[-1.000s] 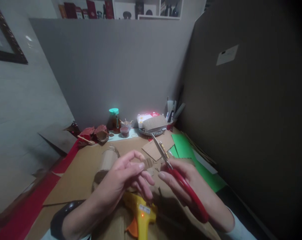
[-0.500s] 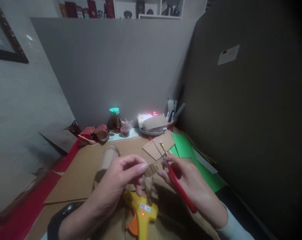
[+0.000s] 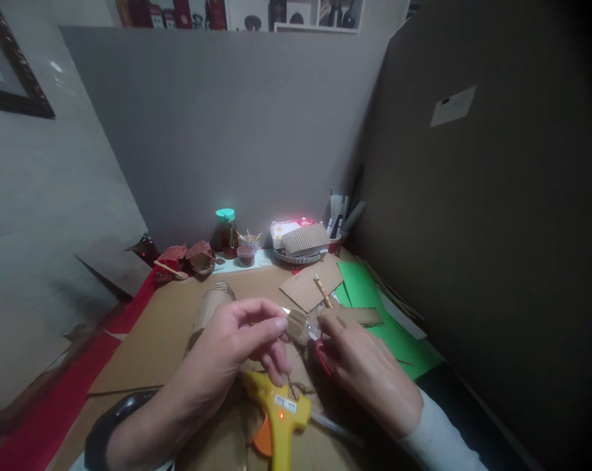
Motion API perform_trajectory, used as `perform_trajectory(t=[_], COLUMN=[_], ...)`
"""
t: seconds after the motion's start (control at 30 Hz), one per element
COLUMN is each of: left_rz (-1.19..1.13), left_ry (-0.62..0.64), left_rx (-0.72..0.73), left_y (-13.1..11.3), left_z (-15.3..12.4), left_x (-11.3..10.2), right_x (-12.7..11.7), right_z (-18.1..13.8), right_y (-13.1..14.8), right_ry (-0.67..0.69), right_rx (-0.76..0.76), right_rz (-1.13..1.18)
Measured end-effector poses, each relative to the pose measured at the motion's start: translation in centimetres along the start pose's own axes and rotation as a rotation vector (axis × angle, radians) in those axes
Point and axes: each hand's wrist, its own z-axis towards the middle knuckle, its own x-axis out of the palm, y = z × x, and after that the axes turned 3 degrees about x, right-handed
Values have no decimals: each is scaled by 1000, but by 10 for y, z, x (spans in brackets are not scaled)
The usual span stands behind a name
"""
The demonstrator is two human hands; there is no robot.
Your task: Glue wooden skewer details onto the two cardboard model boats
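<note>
My left hand [image 3: 237, 343] pinches a small piece of corrugated cardboard [image 3: 298, 325] between thumb and fingers, just above the table. My right hand [image 3: 362, 369] is closed on red-handled scissors [image 3: 320, 350], whose blades point left into that piece. Only a bit of red handle shows under my fingers. A yellow glue gun [image 3: 278, 415] with a lit red light lies right below both hands. A cardboard tube [image 3: 207, 311] lies behind my left hand.
A brown cardboard sheet [image 3: 153, 347] covers the table. Green paper [image 3: 374, 307] lies at the right, with a pencil [image 3: 322, 291] on a cardboard scrap. At the back stand a teal-capped jar [image 3: 224, 232], small cups, a corrugated roll [image 3: 305, 240] and a pen holder. Grey and brown panels wall the space.
My right hand turned the scissors from pointing up and away down to the cardboard piece; the red handles are now mostly hidden. My left hand kept its pinch and shifted slightly right.
</note>
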Motion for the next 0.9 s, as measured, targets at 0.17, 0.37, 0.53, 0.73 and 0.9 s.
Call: perform_trajectory(t=[0.17,0.37,0.53,0.73,0.9], left_rz=[8,9,9,-48,-79], left_ry=[-6,-24,-28,-28,-18], left_rx=[-5,10,14,-6,-23], left_y=[-1,0,-2,0,1], left_z=[-2,-4,-5,-4,-4], left_x=[0,0,2,4,5], right_x=[2,0,7,11,2], right_z=[-1,-1,0,-2,-4], right_y=[0,2,2,5,7], right_ry=[18,32,43,46,11], right_rx=[5,7,-13,-59,-58], right_rz=[-87,-140,-176,-206,-205])
